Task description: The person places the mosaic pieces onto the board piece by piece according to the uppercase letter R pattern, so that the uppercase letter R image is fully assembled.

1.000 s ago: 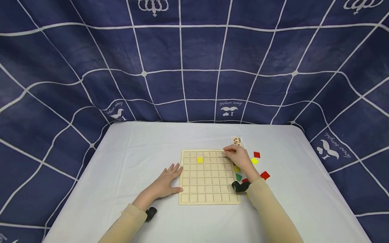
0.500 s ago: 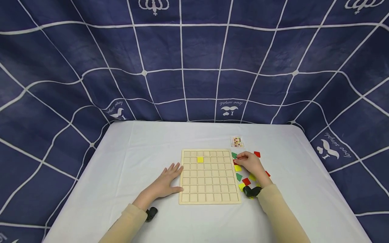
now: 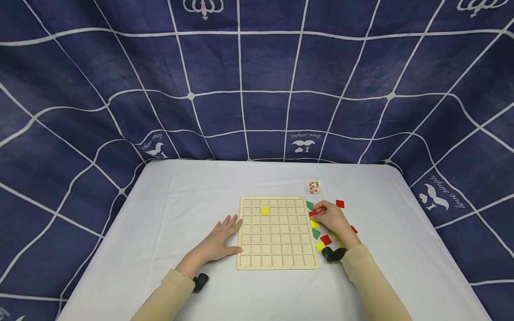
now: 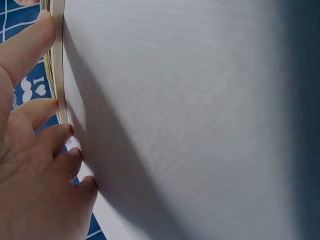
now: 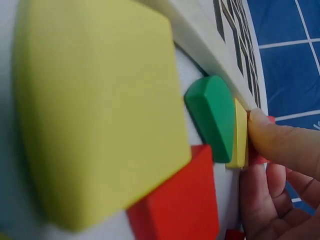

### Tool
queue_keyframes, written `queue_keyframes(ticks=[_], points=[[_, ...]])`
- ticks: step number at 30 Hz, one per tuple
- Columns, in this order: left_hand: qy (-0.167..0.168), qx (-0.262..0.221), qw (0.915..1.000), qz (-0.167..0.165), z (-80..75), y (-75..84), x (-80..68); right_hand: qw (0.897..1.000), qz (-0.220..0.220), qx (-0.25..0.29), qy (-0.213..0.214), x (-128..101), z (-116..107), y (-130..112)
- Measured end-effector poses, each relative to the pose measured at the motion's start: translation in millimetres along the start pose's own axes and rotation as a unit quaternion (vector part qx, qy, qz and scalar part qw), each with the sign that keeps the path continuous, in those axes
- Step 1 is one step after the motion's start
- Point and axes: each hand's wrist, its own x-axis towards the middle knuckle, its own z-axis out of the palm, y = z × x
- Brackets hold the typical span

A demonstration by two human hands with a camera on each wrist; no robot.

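A wooden grid board (image 3: 277, 249) lies on the white table with one yellow tile (image 3: 264, 210) in its second row. My left hand (image 3: 224, 236) lies flat on the cloth, its fingertips (image 4: 47, 107) against the board's left edge (image 4: 56, 60). To the right of the board, my right hand (image 3: 326, 215) sits among loose tiles, thumb (image 5: 282, 142) and curled fingers pinching a small red tile (image 3: 312, 214) (image 5: 259, 156). That red tile sits beside a yellow tile (image 3: 314, 224) (image 5: 241, 132). A green tile (image 5: 212, 117) lies just behind that yellow one.
More loose tiles lie to the right of the board: green (image 3: 309, 204), green (image 3: 316, 233), red (image 3: 325, 240), yellow (image 3: 320, 246), red (image 3: 340, 203). A small pattern card (image 3: 313, 186) lies beyond the board's far right corner. A blue checked curtain (image 3: 257, 89) hangs behind the table.
My right hand moved from the board's far right corner off to the loose tiles beside it, then settled on the red tile. The left hand has stayed still.
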Motion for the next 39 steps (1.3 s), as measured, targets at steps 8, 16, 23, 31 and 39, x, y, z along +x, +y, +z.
queue_keyframes(ticks=[8,16,23,31,39], points=[[-0.004,-0.001,1.0000,0.001,0.3,-0.6,0.1,1.000,0.001,0.024,-0.015,-3.7,-6.6,5.2],[-0.005,0.000,1.0000,-0.001,0.1,1.1,0.6,0.997,0.010,0.071,-0.020,-2.6,-11.6,0.3],[-0.005,0.007,1.0000,0.002,0.1,0.9,-0.3,0.990,-0.038,0.133,-0.033,4.4,11.5,-20.9],[-0.003,0.011,0.9999,0.002,2.0,-0.6,0.1,0.992,-0.086,0.084,-0.029,6.8,51.9,-56.3],[-0.005,0.011,0.9999,-0.001,2.0,-0.8,0.9,0.993,-0.111,0.036,-0.027,11.4,73.1,-71.7]])
